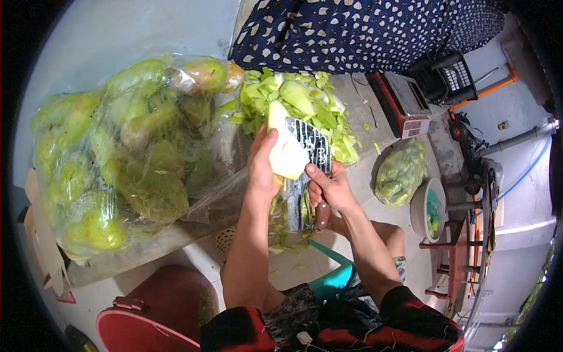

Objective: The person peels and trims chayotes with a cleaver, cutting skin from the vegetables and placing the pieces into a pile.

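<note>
My left hand (262, 161) is wrapped round a pale, peeled green mango (288, 154), bright in the sunlight. My right hand (329, 186) grips a broad knife (311, 141) with a dark blade covered in white markings and a riveted brown wooden handle (322, 215). The blade lies against or just beside the mango's right side; exact contact cannot be made out. Just beyond both hands, a heap of light green peelings (343, 132) spreads over the ledge, with a peeled mango (298, 97) on top.
A big clear plastic bag of unpeeled mangoes (146, 146) fills the left. At right are a red scale (402, 105), a black basket (448, 79), a bag of green fruit (402, 173) and a white bucket (417, 211). A red bin (158, 302) stands below left.
</note>
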Motion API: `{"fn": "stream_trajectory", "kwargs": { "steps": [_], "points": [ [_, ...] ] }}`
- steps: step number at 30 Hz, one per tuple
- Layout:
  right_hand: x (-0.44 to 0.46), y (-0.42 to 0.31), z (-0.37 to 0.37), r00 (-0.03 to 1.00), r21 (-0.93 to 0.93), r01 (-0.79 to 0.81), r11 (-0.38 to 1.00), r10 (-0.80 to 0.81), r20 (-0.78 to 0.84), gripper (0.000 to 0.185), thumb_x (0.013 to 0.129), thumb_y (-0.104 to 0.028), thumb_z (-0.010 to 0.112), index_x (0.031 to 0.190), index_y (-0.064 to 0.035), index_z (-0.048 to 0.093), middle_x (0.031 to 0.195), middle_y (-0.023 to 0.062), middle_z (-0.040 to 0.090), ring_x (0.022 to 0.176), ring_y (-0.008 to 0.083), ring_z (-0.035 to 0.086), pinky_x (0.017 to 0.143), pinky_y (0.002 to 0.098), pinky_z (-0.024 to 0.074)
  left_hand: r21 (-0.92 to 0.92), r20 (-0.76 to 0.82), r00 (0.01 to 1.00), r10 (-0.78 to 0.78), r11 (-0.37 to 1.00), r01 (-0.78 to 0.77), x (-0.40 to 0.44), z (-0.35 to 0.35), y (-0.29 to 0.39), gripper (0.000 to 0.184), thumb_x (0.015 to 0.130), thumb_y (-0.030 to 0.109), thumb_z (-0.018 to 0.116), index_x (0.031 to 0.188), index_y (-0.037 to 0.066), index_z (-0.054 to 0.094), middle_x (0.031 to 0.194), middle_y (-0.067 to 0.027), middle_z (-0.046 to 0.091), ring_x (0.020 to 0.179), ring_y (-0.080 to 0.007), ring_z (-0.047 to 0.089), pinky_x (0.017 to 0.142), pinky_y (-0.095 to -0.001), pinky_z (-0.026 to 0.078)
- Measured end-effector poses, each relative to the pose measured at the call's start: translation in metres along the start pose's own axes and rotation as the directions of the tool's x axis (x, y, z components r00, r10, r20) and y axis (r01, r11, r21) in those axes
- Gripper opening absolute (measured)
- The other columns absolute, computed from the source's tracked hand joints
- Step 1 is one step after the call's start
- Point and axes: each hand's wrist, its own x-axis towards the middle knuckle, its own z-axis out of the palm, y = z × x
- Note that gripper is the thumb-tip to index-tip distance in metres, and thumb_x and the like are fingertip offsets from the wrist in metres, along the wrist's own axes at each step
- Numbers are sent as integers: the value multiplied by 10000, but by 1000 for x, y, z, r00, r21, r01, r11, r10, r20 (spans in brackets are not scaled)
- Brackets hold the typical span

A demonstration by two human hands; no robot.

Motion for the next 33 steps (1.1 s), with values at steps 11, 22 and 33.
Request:
{"fn": "stream_trajectory", "kwargs": {
  "steps": [11,22,33],
  "points": [
    [15,0,6,1000,-39,-16,999,16,0,265,883,-172,714,734,-42,537,465,-1,483,349,104,468,346,271,419,180,-43,996,77,981,-68,3,4,15,488,962,197,558,1389,-8,437,1143,-95,620,1000,-150,608,836,-281,498],
    [14,-1,-5,998,-28,-68,997,68,5,295,841,-151,745,697,-56,506,440,-4,435,323,106,426,318,290,391,225,-41,999,-2,974,12,0,6,17,473,950,203,582,1354,-18,473,1147,-105,624,1005,-161,618,844,-287,506],
    [5,-22,-18,996,261,90,961,-88,-21,216,831,-167,743,807,-43,568,468,-13,446,332,107,444,312,292,403,23,16,999,-29,999,28,4,-15,27,543,976,412,458,1335,6,445,1133,-194,622,993,-335,641,741,-438,547]
  ]
}}
